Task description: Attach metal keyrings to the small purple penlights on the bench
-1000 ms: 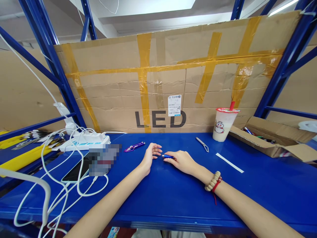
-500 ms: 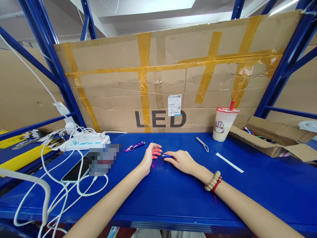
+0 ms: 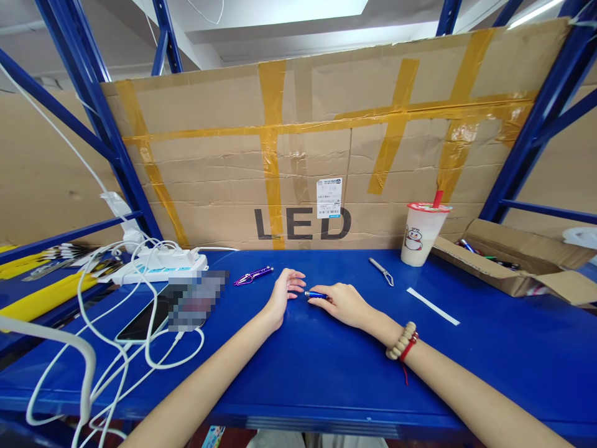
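Note:
My right hand (image 3: 344, 303) is closed round a small blue penlight (image 3: 317, 295), whose tip points left; no glow shows from it. Facing that tip is my left hand (image 3: 283, 297), resting on its edge on the blue tabletop (image 3: 298, 373) with fingers curved, apart and holding nothing. A narrow gap separates the penlight from the left fingers. To the left of that hand lies a purple metallic penlight-like piece with a clip or loop (image 3: 253, 275). Beyond my right hand is a grey stick-shaped piece with a wire loop (image 3: 381, 272).
A white paper strip (image 3: 433, 306) lies at the right. Behind it stand a drink cup with a red straw (image 3: 423, 235) and an open cardboard box (image 3: 504, 267). White cables, a power strip (image 3: 163, 267) and a phone (image 3: 147, 317) crowd the left. Taped cardboard (image 3: 214, 180) walls the back.
The red light that fell on my left fingers and the tabletop has gone out. Both hands and the penlight stay in nearly the same place.

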### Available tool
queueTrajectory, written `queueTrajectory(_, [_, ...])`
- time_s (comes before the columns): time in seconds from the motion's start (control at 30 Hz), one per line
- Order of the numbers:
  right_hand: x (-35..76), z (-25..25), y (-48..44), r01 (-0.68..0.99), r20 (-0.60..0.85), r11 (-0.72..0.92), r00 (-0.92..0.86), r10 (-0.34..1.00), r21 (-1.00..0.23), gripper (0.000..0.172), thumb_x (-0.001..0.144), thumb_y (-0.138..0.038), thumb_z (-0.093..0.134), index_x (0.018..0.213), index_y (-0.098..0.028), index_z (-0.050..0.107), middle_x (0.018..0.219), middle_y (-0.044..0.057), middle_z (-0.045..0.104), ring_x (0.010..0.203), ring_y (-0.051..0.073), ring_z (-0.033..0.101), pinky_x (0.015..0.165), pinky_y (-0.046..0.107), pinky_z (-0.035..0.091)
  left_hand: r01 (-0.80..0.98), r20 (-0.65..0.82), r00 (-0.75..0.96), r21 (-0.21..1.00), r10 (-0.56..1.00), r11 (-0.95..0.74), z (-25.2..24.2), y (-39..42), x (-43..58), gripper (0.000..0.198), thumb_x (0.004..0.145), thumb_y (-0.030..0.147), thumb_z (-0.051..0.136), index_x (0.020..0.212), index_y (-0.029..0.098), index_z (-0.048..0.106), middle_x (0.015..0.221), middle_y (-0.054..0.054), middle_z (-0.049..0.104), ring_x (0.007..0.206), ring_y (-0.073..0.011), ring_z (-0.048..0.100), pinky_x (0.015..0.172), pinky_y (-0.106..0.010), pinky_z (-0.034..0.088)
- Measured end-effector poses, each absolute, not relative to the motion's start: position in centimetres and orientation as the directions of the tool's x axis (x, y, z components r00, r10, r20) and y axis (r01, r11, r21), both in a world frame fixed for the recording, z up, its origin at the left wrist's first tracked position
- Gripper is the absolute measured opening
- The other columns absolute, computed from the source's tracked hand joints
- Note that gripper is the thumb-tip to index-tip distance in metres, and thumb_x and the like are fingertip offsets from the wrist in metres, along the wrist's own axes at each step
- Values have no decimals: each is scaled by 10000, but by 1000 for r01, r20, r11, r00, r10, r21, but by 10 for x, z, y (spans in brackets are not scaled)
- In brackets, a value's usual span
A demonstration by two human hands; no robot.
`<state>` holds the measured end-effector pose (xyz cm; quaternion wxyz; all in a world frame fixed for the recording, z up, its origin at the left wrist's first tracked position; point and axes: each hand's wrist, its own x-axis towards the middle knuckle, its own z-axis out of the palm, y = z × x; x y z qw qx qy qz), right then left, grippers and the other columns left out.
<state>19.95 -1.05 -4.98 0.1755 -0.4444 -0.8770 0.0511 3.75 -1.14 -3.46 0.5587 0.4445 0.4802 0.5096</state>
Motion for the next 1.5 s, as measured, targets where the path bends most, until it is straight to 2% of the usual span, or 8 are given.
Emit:
queueTrajectory(0.17, [200, -51, -10, 753, 257, 610, -556, 790, -246, 405, 884, -513, 300, 1024, -278, 599, 916, 19, 682, 814, 192, 624, 643, 257, 404, -146, -81, 23, 986, 996, 84, -34, -12, 37, 315, 653, 410, 421, 727, 146, 576, 720, -45, 587, 684, -154, 537, 615, -237, 352])
queueTrajectory(0.3, [199, -48, -12, 750, 263, 605, -547, 794, -267, 399, 881, -521, 299, 997, -269, 586, 831, 13, 678, 743, 184, 623, 586, 246, 381, -162, -85, 29, 983, 996, 89, -36, -11, 37, 307, 666, 402, 422, 727, 144, 577, 708, -37, 582, 676, -146, 530, 611, -233, 346])
queueTrajectory(0.53, [199, -45, -14, 712, 324, 600, -507, 799, -364, 331, 906, -447, 302, 1131, -264, 463, 892, 6, 661, 780, 169, 620, 615, 247, 394, -172, -98, 30, 980, 995, 101, -37, -10, 37, 299, 671, 392, 418, 742, 148, 576, 696, -22, 576, 659, -136, 527, 604, -228, 336])
queueTrajectory(0.77, [200, -49, -10, 680, 367, 669, -565, 739, -302, 359, 892, -482, 320, 1059, -288, 573, 1014, 2, 655, 887, 167, 609, 677, 248, 417, -165, -84, 40, 982, 996, 89, -39, -8, 36, 318, 659, 415, 421, 737, 149, 575, 705, -33, 571, 665, -144, 515, 606, -232, 330])
queueTrajectory(0.93, [202, -51, -8, 679, 375, 675, -569, 732, -288, 376, 861, -523, 364, 1036, -299, 611, 1027, -7, 663, 915, 175, 610, 691, 248, 426, -164, -84, 46, 982, 995, 90, -40, -7, 36, 311, 666, 407, 418, 732, 148, 578, 705, -32, 576, 654, -139, 518, 606, -234, 335])
queueTrajectory(1.3, [200, -52, -8, 701, 385, 668, -561, 732, -248, 369, 886, -485, 340, 1066, -296, 601, 998, -3, 673, 866, 171, 621, 660, 242, 415, -145, -97, 41, 984, 994, 102, -38, -10, 37, 296, 668, 393, 402, 732, 154, 565, 716, -32, 567, 675, -144, 519, 615, -236, 338])
queueTrajectory(1.5, [200, -49, -10, 726, 361, 645, -550, 753, -239, 373, 875, -511, 343, 1020, -293, 609, 899, -8, 688, 761, 153, 624, 585, 225, 372, -131, -100, 45, 986, 994, 106, -37, -11, 37, 301, 666, 397, 400, 731, 153, 563, 723, -33, 569, 679, -145, 522, 627, -240, 344])
